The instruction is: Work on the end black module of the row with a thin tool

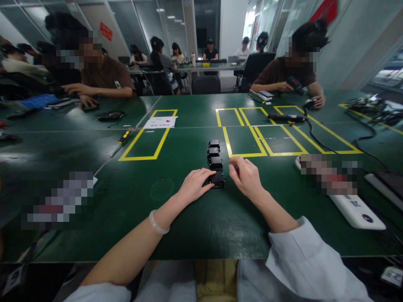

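Several small black blocks stand in a column on the green table. The nearest block lies between my hands, a little apart from the others, such as the block just behind it. My left hand has its thumb and fingers closed on the left side of the nearest block. To the right of it, my right hand pinches a small dark tool, whose thin tip points at the block's right side. Most of that tool is hidden by the fingers.
Yellow tape outlines mark the table beyond my hands. A yellow-black screwdriver lies left, a white power strip right. A black electric screwdriver lies at the back right. Two people sit across the table.
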{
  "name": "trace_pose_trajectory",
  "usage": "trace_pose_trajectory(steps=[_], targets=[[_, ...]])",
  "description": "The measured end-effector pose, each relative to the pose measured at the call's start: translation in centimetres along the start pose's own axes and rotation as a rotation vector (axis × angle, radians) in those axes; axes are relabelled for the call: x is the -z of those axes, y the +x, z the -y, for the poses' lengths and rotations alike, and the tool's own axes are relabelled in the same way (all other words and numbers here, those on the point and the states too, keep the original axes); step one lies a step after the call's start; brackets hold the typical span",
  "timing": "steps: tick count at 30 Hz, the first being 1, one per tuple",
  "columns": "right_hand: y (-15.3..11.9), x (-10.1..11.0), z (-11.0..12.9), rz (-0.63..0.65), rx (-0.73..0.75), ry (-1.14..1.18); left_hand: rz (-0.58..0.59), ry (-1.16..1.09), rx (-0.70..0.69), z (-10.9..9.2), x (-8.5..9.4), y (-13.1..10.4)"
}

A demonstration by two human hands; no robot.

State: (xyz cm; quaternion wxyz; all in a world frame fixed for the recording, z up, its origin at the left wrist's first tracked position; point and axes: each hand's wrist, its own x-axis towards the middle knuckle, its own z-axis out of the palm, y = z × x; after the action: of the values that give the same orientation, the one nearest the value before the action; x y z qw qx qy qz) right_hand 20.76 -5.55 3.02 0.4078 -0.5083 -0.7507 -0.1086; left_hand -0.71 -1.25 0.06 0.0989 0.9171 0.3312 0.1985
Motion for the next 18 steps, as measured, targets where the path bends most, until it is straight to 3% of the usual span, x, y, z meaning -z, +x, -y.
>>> trace_pose_trajectory(steps=[18], targets=[[-0.1,-0.23,-0.28,0.002,0.003,-0.02,0.009,0.008,0.001,0.02,-0.04,0.01]])
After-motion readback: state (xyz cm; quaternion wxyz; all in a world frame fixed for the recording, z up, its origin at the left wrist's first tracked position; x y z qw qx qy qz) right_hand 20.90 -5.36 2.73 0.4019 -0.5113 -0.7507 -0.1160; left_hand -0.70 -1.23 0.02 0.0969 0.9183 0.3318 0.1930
